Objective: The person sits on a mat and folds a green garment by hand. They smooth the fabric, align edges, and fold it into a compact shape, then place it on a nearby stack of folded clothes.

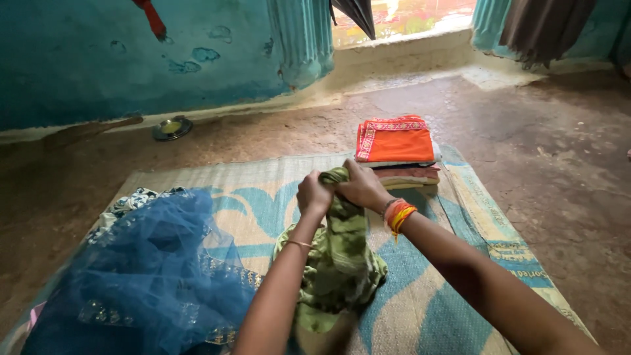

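At frame centre, the left hand (313, 194) and right hand (361, 186) both clench the top of a green patterned cloth (338, 263), hiding its upper edge; its lower end runs off the bottom, over the woven mat (420, 289).

The bunched cloth (342, 260) is mottled green, light and dark. Beside it lies a blue net fabric (151, 276) with gold trim. The folded top piece (394, 140) is orange with a patterned red border. The mat (420, 296) is beige with light-blue shapes. The wall (85, 59) is turquoise.
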